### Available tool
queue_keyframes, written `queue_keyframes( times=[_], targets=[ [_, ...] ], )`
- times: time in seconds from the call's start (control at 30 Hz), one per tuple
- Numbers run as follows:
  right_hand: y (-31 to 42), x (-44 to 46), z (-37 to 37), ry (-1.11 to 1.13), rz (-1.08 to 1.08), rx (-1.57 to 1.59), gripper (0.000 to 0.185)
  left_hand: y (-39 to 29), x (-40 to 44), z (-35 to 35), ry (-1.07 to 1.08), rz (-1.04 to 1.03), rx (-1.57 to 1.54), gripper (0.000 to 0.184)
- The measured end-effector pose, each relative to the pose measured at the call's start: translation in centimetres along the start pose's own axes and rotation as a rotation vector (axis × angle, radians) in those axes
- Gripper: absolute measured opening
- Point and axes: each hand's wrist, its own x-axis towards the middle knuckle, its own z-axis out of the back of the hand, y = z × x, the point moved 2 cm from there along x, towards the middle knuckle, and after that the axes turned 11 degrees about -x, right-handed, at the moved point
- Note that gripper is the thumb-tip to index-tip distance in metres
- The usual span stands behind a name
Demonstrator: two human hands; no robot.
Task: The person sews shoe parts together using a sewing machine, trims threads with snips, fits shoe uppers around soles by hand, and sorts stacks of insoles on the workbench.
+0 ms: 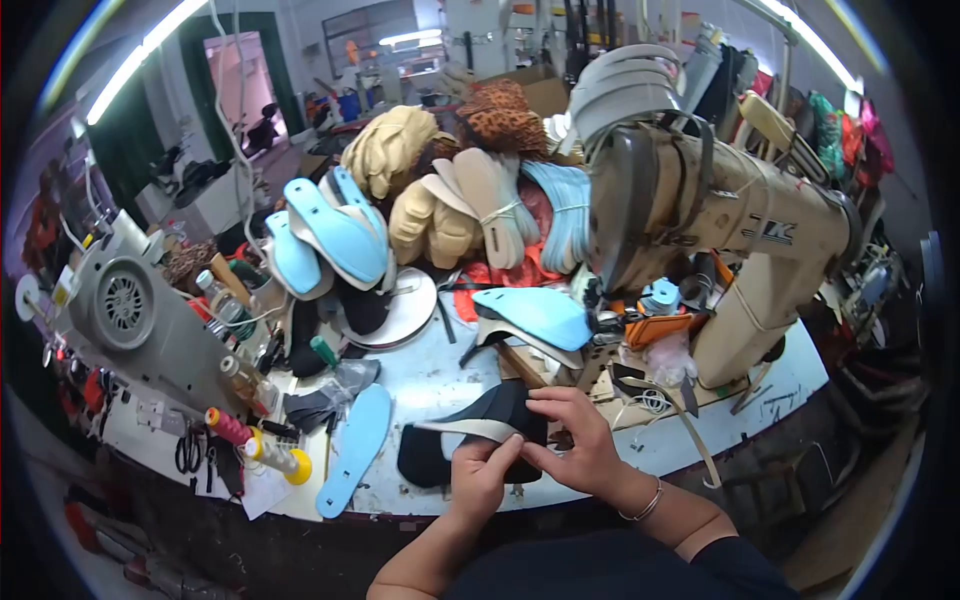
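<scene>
A black shoe upper (425,462) with a pale strip (470,427) along its edge lies low over the front of the worktable. My left hand (480,475) is closed, thumb and fingers pinching the edge where the pale strip ends. Close beside it, my right hand (575,440) grips the upper's right side with bent fingers, and its thumb meets the left hand's fingertips. The fingers hide part of the upper. Left of my hands, a light-blue insole (355,450) lies flat on the table. Beyond them rests a blue-lined sole piece (535,315).
A beige sewing machine (740,200) stands at the right. Bundled blue insoles (557,210) and blue-lined soles (340,240) pile up behind. Thread spools (280,458), scissors (188,450) and a grey machine (140,310) are at the left. The worktable (400,515) ends near my body.
</scene>
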Motion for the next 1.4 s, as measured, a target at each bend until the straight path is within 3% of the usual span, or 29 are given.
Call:
queue_keyframes(
  times=[0.03,0.1,0.23,0.3,0.4,0.47,0.5,0.57,0.63,0.7,0.83,0.9,1.03,1.17,1.2,1.23,1.3,1.33,1.37,1.4],
  targets=[
    [-0.5,0.0,0.0,-0.007,0.022,0.010,0.045,0.3,0.2,-0.2,0.016,0.010,-0.005,0.014],
    [-1.4,-0.4,-0.1,-0.031,0.008,-0.021,0.042,0.3,0.3,-0.4,0.083,-0.152,0.490,0.014],
    [-3.4,-1.3,-1.5,-0.066,0.049,-0.211,0.030,2.4,1.3,0.4,0.049,-0.221,0.825,0.019],
    [-5.5,-2.0,-2.1,-0.051,0.006,-0.273,0.024,3.1,1.6,1.1,0.059,-0.092,1.111,0.019],
    [-5.9,-3.0,-2.6,-0.033,-0.109,-0.172,0.019,3.1,1.0,1.4,0.128,-0.247,1.160,0.019],
    [-5.6,-3.4,-3.0,-0.039,-0.168,-0.077,0.019,3.7,0.3,2.0,0.027,0.072,1.002,0.021],
    [-5.5,-3.5,-3.2,-0.044,-0.216,0.011,0.019,4.0,0.2,1.8,0.027,0.082,1.003,0.021],
    [-4.6,-3.3,-3.4,-0.011,-0.238,0.027,0.022,4.3,0.5,1.0,-0.014,-0.090,0.664,0.027],
    [-5.3,-3.2,-3.9,-0.118,-0.170,0.015,0.027,4.5,1.3,-0.1,-0.055,-0.097,0.552,0.030],
    [-6.0,-3.2,-4.4,-0.119,-0.101,-0.016,0.028,3.5,1.8,-1.4,-0.055,0.009,0.625,0.031],
    [-7.9,-4.1,-5.2,-0.067,-0.253,-0.116,0.026,6.5,3.6,1.1,-0.107,-0.040,0.796,0.029],
    [-9.0,-4.9,-5.5,-0.062,-0.324,-0.158,0.026,7.3,3.6,1.6,-0.029,0.037,1.213,0.027],
    [-9.0,-5.3,-4.9,-0.045,-0.292,-0.246,0.024,7.6,2.2,2.6,0.054,-0.009,1.292,0.029],
    [-8.4,-5.7,-4.4,-0.029,-0.346,-0.188,0.019,8.8,0.8,4.1,0.077,-0.011,1.329,0.042],
    [-8.1,-5.4,-4.4,-0.031,-0.338,-0.188,0.019,7.9,0.6,3.5,0.047,-0.177,1.293,0.042],
    [-7.8,-5.1,-4.4,-0.037,-0.377,-0.137,0.017,7.2,0.7,2.8,0.048,-0.184,1.292,0.042],
    [-7.2,-4.5,-4.2,-0.048,-0.407,-0.088,0.015,6.4,1.3,2.2,-0.118,0.169,0.633,0.037],
    [-6.8,-4.3,-4.1,-0.061,-0.427,-0.091,0.013,7.6,1.4,2.4,-0.124,0.108,0.323,0.029],
    [-6.7,-4.1,-4.0,-0.075,-0.446,-0.094,0.012,7.8,1.1,2.1,-0.117,0.102,0.325,0.029],
    [-6.7,-4.1,-4.0,-0.084,-0.442,-0.094,0.012,7.6,0.8,1.5,-0.110,0.136,0.056,0.027]
  ],
)
